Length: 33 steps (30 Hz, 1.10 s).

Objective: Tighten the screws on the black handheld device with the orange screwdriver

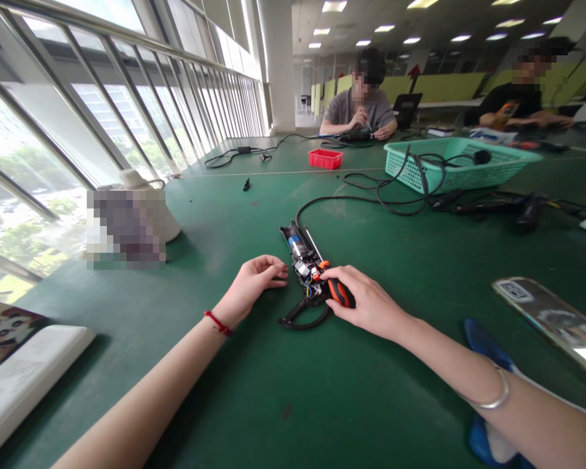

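In the head view an opened black corded device (297,247) lies on the green table, its blue-banded motor, wires and circuit parts showing. A curved black loop (302,320) sits at its near end. My right hand (371,301) is closed around the orange and black handle of a screwdriver (340,293), whose metal shaft lies along the device's right side. Just left of the device, my left hand (259,280) is closed in a pinch. A tiny dark bit shows at those fingertips, too small to name.
A turquoise basket (468,166) with cables stands at the back right, a red tray (325,158) at the back. A phone (551,319) and a blue object (488,352) lie right. A beige container (160,212) stands left. Two people (361,107) sit across the table.
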Available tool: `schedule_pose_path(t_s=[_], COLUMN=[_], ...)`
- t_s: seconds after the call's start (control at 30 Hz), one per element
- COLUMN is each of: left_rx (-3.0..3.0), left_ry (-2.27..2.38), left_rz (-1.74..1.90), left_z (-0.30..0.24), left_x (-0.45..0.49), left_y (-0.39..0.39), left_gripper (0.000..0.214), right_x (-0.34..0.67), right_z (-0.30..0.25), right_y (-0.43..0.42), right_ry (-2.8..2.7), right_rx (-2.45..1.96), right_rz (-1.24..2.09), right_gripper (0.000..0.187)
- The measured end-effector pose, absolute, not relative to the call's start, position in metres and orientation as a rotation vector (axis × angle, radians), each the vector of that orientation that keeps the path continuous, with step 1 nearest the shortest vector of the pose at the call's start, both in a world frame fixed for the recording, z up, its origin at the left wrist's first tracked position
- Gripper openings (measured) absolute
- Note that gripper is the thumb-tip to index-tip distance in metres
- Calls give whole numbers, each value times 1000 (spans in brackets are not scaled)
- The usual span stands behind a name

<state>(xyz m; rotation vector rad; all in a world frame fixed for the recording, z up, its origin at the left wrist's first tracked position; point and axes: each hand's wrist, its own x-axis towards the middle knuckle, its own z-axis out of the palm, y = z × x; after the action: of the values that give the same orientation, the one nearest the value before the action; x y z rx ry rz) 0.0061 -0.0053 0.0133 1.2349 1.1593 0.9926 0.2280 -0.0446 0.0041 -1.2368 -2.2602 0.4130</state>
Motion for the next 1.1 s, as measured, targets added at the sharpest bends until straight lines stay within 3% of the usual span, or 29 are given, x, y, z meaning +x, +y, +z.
schedule_pose_path(t_s=[0.47,0.8,0.9,1.0,1.1], left_rx=[2069,2094,2292,2670,2680], left_ry=[1421,1310,1469,1644,1709], left_rz=[1114,1153,947,312,-74], left_z=[25,25,37,57,68], left_x=[-6,-7,-15,-30,-40], left_y=[-19,-21,-17,-10,-1], left_gripper=[16,20,27,11,18], right_x=[229,230,230,230,230], right_z=[5,4,4,4,3], right_y=[-46,-46,-46,-45,-45], right_ry=[-2271,-2253,-2247,-2244,-2244], right_rx=[-1234,-1212,-1211,-1207,-1212], right_rz=[454,437,444,440,448], right_gripper=[34,34,33,33,33])
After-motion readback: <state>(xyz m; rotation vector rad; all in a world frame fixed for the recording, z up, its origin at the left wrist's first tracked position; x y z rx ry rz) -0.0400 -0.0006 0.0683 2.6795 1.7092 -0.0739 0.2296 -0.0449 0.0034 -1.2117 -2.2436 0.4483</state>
